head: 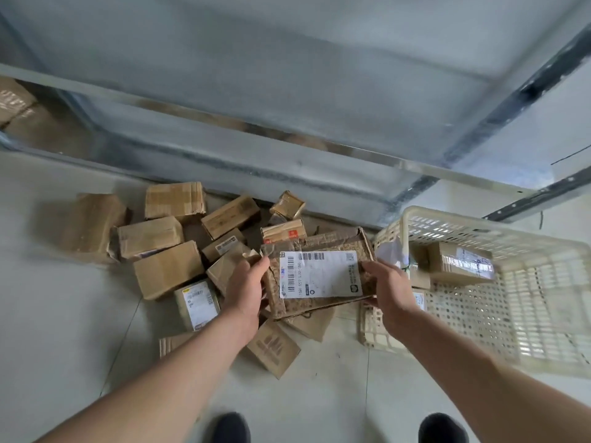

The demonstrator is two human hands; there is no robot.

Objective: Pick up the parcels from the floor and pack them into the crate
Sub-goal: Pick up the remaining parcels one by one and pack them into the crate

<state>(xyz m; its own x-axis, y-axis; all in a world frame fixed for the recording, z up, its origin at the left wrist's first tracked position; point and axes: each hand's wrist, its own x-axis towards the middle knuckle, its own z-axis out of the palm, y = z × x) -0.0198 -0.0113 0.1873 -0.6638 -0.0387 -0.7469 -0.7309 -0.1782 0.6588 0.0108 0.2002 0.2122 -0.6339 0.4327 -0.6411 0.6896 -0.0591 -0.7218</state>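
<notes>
Parcel (319, 276) with a white label (319, 274) facing up sits between my hands, lifted above the pile on the floor. My left hand (246, 290) grips its left edge, thumb on top, and my right hand (388, 294) grips the right edge the same way. Below and to the left, more cardboard parcels (166, 270) lie scattered on the pale tiles (64, 330). Just to my right stands the cream crate (518, 302), with a taped box (460, 262) already inside near its far wall. Beyond the pile runs a grey metal shelf (287, 91). My dark shoes (230, 426) show at the bottom.
</notes>
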